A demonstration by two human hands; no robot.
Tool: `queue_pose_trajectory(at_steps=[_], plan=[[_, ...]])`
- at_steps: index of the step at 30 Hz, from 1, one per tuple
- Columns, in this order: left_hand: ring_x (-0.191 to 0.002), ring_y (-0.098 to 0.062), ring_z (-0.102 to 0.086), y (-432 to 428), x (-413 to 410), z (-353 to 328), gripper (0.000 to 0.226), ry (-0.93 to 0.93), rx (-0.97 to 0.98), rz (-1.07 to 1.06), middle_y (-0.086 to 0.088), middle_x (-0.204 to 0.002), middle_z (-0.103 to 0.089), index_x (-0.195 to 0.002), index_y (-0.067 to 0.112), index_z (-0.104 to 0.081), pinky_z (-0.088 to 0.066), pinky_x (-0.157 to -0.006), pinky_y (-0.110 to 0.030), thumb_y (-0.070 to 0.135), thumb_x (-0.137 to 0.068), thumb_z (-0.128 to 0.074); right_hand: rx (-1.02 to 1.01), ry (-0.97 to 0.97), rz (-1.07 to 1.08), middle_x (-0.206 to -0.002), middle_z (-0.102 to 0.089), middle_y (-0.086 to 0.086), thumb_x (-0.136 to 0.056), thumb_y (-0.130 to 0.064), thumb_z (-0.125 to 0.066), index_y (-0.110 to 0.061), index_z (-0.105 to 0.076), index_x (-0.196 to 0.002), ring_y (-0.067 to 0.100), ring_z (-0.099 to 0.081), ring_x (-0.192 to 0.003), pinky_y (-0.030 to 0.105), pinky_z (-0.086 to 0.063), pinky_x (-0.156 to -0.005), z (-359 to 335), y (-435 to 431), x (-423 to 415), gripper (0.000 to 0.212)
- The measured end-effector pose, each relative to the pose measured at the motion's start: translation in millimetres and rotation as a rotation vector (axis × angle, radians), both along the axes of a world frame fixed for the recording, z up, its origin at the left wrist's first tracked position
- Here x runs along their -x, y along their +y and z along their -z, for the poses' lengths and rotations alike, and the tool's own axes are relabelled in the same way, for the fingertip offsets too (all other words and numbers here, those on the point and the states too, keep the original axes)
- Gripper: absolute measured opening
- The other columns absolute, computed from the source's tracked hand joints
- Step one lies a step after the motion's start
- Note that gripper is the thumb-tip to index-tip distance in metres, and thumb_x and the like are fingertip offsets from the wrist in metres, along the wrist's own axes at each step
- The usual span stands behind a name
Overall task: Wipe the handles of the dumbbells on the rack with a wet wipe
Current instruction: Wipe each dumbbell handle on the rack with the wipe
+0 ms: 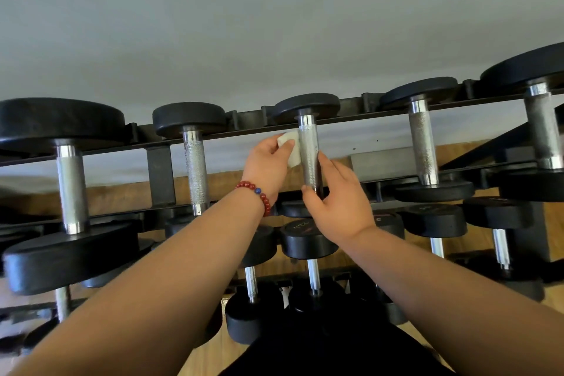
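Observation:
A black dumbbell rack (158,174) carries a top row of black dumbbells with knurled silver handles. My left hand (268,162), with a red bead bracelet on its wrist, holds a folded white wet wipe (291,146) pressed against the left side of the middle dumbbell's handle (308,149). My right hand (341,201) grips the lower end of that same handle from the right. Other handles stand to the left (195,171) and to the right (422,143).
Lower tiers of the rack hold smaller black dumbbells (308,241) just under my forearms. A grey wall (274,24) rises behind the rack, with a wooden floor (116,192) showing beneath it.

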State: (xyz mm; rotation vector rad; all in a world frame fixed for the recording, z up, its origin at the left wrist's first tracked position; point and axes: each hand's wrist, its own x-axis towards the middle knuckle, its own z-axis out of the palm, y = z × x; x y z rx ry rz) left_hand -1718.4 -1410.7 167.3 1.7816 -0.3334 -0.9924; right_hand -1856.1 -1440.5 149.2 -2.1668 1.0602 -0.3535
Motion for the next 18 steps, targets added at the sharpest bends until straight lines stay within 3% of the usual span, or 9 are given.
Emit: queue_pose_trajectory(at_steps=[3, 8, 11, 15, 18], plan=[[-0.105, -0.019, -0.063, -14, -7, -3, 0.013, 0.131, 0.064, -0.008, -0.003, -0.107, -0.066, -0.095, 0.028, -0.062, -0.052, -0.096, -0.04, 0.024, -0.099, -0.051, 0.015, 0.002, -0.009, -0.124, -0.051, -0.004, -0.091, -0.037, -0.053, -0.025, -0.03, -0.149, 0.012, -0.042, -0.118, 0.02, -0.035, -0.092, 2, -1, 0, 0.063], [-0.106, -0.025, -0.064, -20, -8, 0, 0.018, 0.129, 0.033, 0.076, -0.009, -0.109, -0.067, -0.097, 0.023, -0.065, -0.054, -0.093, -0.039, 0.023, -0.1, -0.048, 0.039, 0.014, -0.011, -0.127, -0.051, -0.002, -0.09, -0.036, -0.054, -0.021, -0.03, -0.149, 0.013, -0.041, -0.12, 0.022, -0.037, -0.095, 3, -1, -2, 0.065], [-0.104, -0.019, -0.065, -6, -5, 10, 0.018, 0.222, 0.043, 0.11, -0.007, -0.108, -0.068, -0.1, 0.019, -0.065, -0.055, -0.087, -0.031, 0.019, -0.1, -0.047, 0.05, 0.022, -0.01, -0.129, -0.05, 0.0, -0.09, -0.034, -0.056, -0.02, -0.03, -0.15, 0.014, -0.04, -0.121, 0.02, -0.033, -0.094, 2, -1, -3, 0.067], [-0.1, -0.019, -0.066, -18, -14, 7, 0.019, 0.327, 0.109, 0.028, -0.009, -0.105, -0.068, -0.103, 0.013, -0.065, -0.055, -0.087, -0.03, 0.016, -0.101, -0.046, 0.066, 0.025, -0.016, -0.128, -0.051, -0.003, -0.089, -0.037, -0.054, -0.022, -0.031, -0.149, 0.014, -0.041, -0.121, 0.026, -0.04, -0.097, 2, -1, -4, 0.066], [-0.098, -0.019, -0.068, -15, -10, 12, 0.021, 0.305, 0.079, 0.1, -0.01, -0.105, -0.069, -0.102, 0.013, -0.066, -0.055, -0.087, -0.031, 0.018, -0.101, -0.046, 0.063, 0.022, 0.002, -0.131, -0.05, -0.001, -0.09, -0.034, -0.057, -0.019, -0.032, -0.149, 0.016, -0.041, -0.123, 0.022, -0.034, -0.096, 2, 0, -4, 0.066]])
